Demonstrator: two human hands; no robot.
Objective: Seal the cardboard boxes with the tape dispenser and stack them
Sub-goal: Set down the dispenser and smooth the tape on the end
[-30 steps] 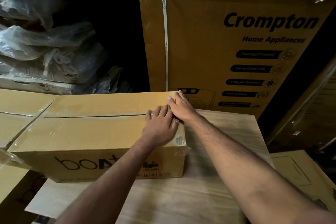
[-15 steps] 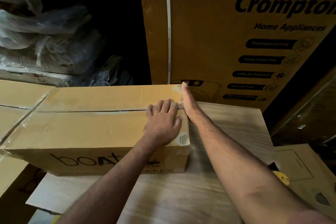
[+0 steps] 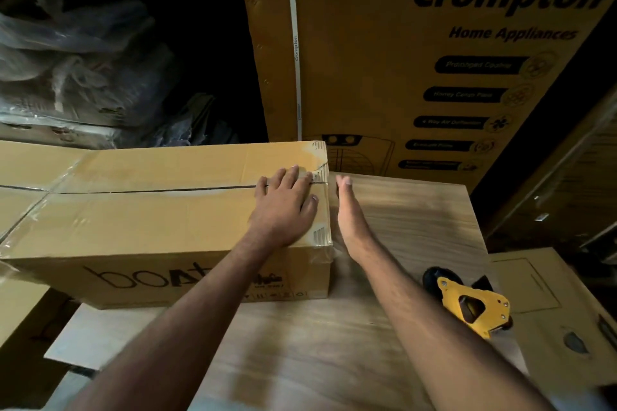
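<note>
Since the earlier frames, the right hand [image 3: 347, 210] has slid off the top of the box and now stands edge-on against the box's right end, and the view has tipped down enough to bring a tape dispenser into sight.

At far left, crumpled plastic wrapping [image 3: 76, 70] lies heaped in the dark over flattened cartons. Below it, another taped carton [image 3: 23, 173] sits touching the left end of the boat box [image 3: 150, 220], a long cardboard box lying on a wood-grain surface [image 3: 300, 344]. Its top flaps are closed, with a dark seam running along the middle and clear tape shining over it.

The left hand [image 3: 283, 207] rests flat on the box's top near its right end, fingers straight and spread over the seam, holding nothing.

Just right of it, the right hand has its fingers straight and together, pointing away from the person, its palm side against the box's end face; whether it truly presses there cannot be told.

Behind the box stands a tall Crompton carton [image 3: 417, 53] with a white strap running down its face.

Further right, near the right forearm, the yellow tape dispenser [image 3: 470, 304] lies on the surface, untouched by either hand. Beyond it, lower down, is a flat cardboard box [image 3: 551, 294].
</note>
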